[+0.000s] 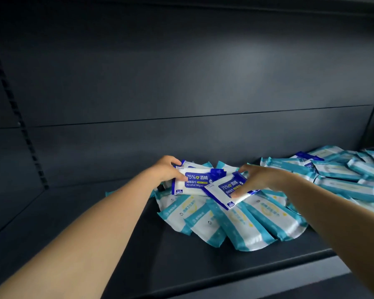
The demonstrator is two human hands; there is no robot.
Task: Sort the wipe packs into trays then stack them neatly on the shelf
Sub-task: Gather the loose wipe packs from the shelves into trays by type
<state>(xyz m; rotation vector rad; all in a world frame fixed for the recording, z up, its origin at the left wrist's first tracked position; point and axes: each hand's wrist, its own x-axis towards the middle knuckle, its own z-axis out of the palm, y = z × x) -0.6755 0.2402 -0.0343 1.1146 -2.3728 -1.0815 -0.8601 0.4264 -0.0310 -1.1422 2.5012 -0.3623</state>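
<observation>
Two blue-and-white alcohol wipe packs lie on top of a fan of teal-and-white wipe packs [242,225] on the dark shelf [95,212]. My left hand [167,169] grips the left blue pack [192,182] by its left end, thumb on its face. My right hand [256,176] holds the right blue pack [227,192], thumb pressed on its front and fingers over its far edge. That right pack overlaps the left one and sits tilted.
A long heap of more teal packs [343,173], with a blue one or two among them, runs along the shelf to the right. The shelf's back panel [181,83] rises behind. A slotted upright [20,117] stands at the left. The shelf's front lip [268,275] is near me.
</observation>
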